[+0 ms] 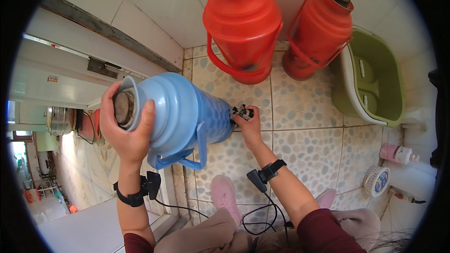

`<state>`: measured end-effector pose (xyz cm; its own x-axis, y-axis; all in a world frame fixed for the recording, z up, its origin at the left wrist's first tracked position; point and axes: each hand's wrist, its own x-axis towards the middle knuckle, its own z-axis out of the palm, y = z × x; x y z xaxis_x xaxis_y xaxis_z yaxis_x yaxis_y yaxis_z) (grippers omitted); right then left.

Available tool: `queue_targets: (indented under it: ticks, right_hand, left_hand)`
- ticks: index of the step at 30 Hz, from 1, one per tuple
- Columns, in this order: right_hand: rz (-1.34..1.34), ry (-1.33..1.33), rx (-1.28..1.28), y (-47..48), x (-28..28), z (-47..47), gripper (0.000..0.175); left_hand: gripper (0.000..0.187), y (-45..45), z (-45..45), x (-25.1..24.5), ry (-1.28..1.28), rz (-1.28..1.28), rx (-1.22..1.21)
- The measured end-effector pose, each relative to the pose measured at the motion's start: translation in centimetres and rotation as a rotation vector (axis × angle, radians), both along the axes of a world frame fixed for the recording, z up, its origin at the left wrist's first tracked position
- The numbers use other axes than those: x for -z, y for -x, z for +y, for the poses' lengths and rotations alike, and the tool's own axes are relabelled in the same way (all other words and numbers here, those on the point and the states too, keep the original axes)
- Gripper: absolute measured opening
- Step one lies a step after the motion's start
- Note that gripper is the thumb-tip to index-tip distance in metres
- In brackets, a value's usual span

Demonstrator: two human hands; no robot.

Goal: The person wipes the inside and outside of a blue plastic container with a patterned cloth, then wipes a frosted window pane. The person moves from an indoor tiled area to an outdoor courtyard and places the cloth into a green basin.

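A blue plastic thermos flask (172, 102) with a cork stopper (124, 108) leans tilted, its neck towards the left. My left hand (128, 130) grips the rim of its neck around the stopper. Near the flask's base, my right hand (248, 121) pinches a crumpled black-and-white cloth (242, 113) against or right beside the lower side. The flask's blue handle (197, 151) hangs down towards me. How the base rests on the floor is partly hidden by the cloth and hand.
Two red thermos flasks (242, 24) (320, 31) stand by the tiled wall. Right of them is a green plastic tub (379, 77). A pink bottle (395, 153) and a white basket (377, 181) are at the right wall. A door frame runs along the left; cables hang from my wrist straps.
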<state>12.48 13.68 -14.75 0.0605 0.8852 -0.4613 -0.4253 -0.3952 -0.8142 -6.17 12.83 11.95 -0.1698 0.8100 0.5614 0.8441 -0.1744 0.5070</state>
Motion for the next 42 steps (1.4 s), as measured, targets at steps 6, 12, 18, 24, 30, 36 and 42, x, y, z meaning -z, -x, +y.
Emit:
queue_targets:
  ticks: [6, 12, 18, 24, 30, 36, 42]
  right_hand:
    - [-0.254, -0.147, -0.013, 1.3, 0.8, 0.5, 0.033]
    - [-0.385, -0.3, -0.06, 1.6, 0.3, -1.3, 0.032]
    - [-0.529, -0.202, -0.307, 3.6, 0.2, -7.1, 0.033]
    - [-0.314, -0.048, -0.287, 2.9, -1.4, -7.8, 0.031]
    - [-0.261, -0.021, -0.085, 0.1, -1.4, -3.9, 0.028]
    - [0.134, 0.098, -0.015, -2.0, -3.3, -3.0, 0.022]
    - [0.136, 0.101, -0.023, -2.3, -3.9, -2.5, 0.013]
  left_hand:
    - [0.051, 2.2, 2.5, -0.2, -0.046, -0.042, -0.097]
    - [0.051, 3.0, 4.2, -0.4, -0.043, -0.094, -0.149]
    - [0.052, 1.2, 4.0, 0.1, -0.055, -0.038, -0.204]
    - [0.055, 3.4, 3.5, -0.1, -0.064, -0.06, -0.413]
    - [0.059, 5.6, 2.8, 0.4, -0.062, -0.113, -0.493]
    - [0.067, 7.2, 2.1, 0.3, -0.022, -0.113, -0.437]
    - [0.062, 6.5, 0.8, -1.3, 0.034, 0.047, -0.209]
